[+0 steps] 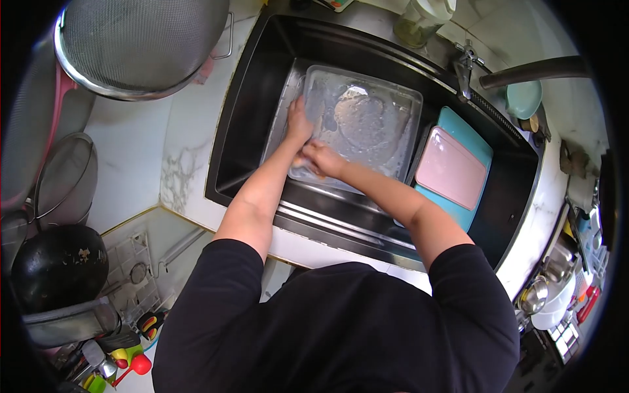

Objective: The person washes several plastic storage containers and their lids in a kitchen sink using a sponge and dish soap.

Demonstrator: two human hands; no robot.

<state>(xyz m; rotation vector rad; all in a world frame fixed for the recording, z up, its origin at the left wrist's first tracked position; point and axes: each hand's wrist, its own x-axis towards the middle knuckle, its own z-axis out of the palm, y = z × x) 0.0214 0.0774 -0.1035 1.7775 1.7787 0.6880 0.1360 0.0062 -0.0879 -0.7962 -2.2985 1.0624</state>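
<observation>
A large clear plastic container (401,141) lies in the dark sink (246,124), with suds and water inside it. My left hand (299,122) is at its left side, fingers pointing up along the wall and resting on it. Near the container's lower left corner, my right hand (322,159) has its fingers curled round something orange-yellow, mostly hidden and blurred. To the right of the container, a pink tray (452,165) lies on top of a teal board (464,128) in the sink.
The tap (466,62) stands at the sink's back edge, near a clear jug (419,23). A mesh strainer (141,42) hangs at the upper left, above a black pan (59,268). A teal bowl (524,98) is at the back right.
</observation>
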